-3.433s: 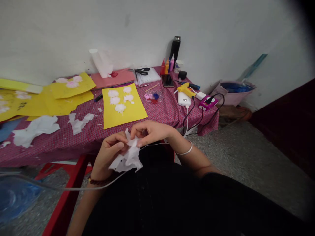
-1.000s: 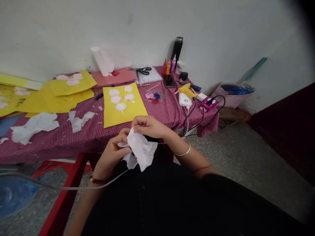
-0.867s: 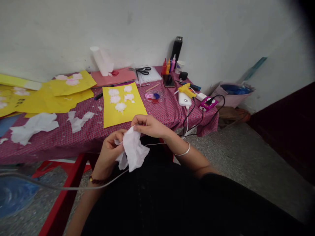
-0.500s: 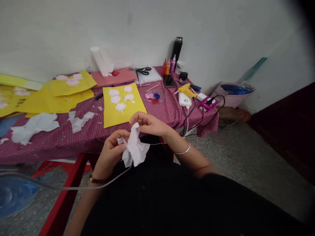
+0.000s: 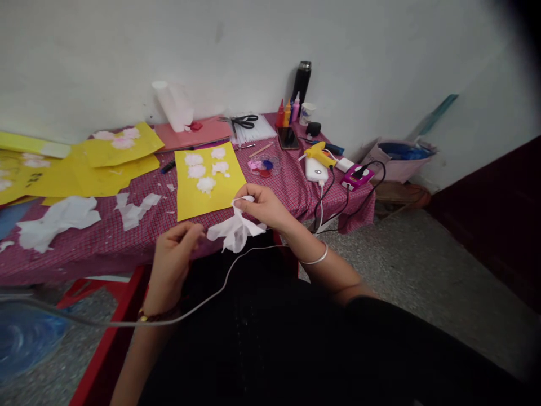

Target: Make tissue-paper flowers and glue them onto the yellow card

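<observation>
My right hand (image 5: 262, 207) pinches the top of a crumpled piece of white tissue paper (image 5: 235, 231), which hangs down from its fingers at the table's near edge. My left hand (image 5: 172, 264) is a little to the left and lower, fingers curled, its fingertips touching the tissue's left tip. Just behind the hands lies a yellow sheet (image 5: 205, 180) with several white and pink tissue puffs (image 5: 206, 184) stuck on it. A thin white cable (image 5: 203, 296) runs across my lap under the hands.
The table has a red checked cloth (image 5: 270, 186). On it: more yellow sheets (image 5: 97, 163), torn tissue scraps (image 5: 59, 217), scissors (image 5: 240, 120), paint bottles (image 5: 287, 113), a black flask (image 5: 301, 82), a phone (image 5: 288, 137), a yellow glue gun (image 5: 319, 153), a power bank (image 5: 316, 169). A bin (image 5: 397, 158) stands right.
The hands have risen toward the table edge and drawn apart. The tissue, bunched between both hands before, now hangs from my right hand, with my left hand at its left tip.
</observation>
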Demonstrator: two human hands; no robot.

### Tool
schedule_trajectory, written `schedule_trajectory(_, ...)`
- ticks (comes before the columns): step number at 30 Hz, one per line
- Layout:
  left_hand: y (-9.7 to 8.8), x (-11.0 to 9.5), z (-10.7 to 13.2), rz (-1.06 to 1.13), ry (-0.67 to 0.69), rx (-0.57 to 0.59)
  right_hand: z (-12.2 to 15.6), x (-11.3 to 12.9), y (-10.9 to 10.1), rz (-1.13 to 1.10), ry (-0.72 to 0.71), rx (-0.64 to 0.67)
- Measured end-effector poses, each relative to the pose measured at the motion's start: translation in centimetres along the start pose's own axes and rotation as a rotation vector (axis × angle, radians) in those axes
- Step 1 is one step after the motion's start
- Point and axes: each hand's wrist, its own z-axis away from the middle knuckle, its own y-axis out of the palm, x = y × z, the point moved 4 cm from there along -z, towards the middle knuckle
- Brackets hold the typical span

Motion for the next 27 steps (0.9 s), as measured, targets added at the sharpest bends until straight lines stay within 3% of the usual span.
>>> schedule_trajectory(2, -0.8, -0.3, 0.1, -0.019, 0.033, -0.189, 0.2, 0.3, 0.3, 0.102, -0.021, 0.002)
schedule_trajectory(3, -0.8, -0.4, 0.1, -0.028, 0.053, -0.210, 0.4, 0.5, 0.6, 0.145, -0.037, 0.016)
schedule_trajectory(7, 1.2, -0.6, 0.4, -0.083, 0.107, -0.006, 1.3, 1.5, 2.3, 0.235, -0.099, 0.114)
schedule_trajectory(11, 2.7, -0.1, 0.6, -0.117, 0.066, 0.157, 1.7, 2.2, 3.0, 0.154, -0.141, 0.186)
schedule_trajectory(16, 2.5, 1.0, 1.0, -0.010, -0.104, 0.170, 0.6, 1.3, 1.0, -0.115, -0.025, 0.070)
schedule_trajectory(21, 2.6, 1.0, 0.9, 0.122, -0.174, 0.146, 0.2, 1.1, -0.3, -0.238, -0.061, -0.057)
schedule_trajectory(24, 0.9, -1.2, -0.2, -0.015, -0.042, -0.017, 0.7, 1.7, 0.0, -0.290, -0.071, 0.002)
schedule_trajectory(27, -1.8, -5.0, -1.1, -0.434, 0.399, -0.387, 1.1, 2.2, 1.0, -0.334, -0.071, 0.117)
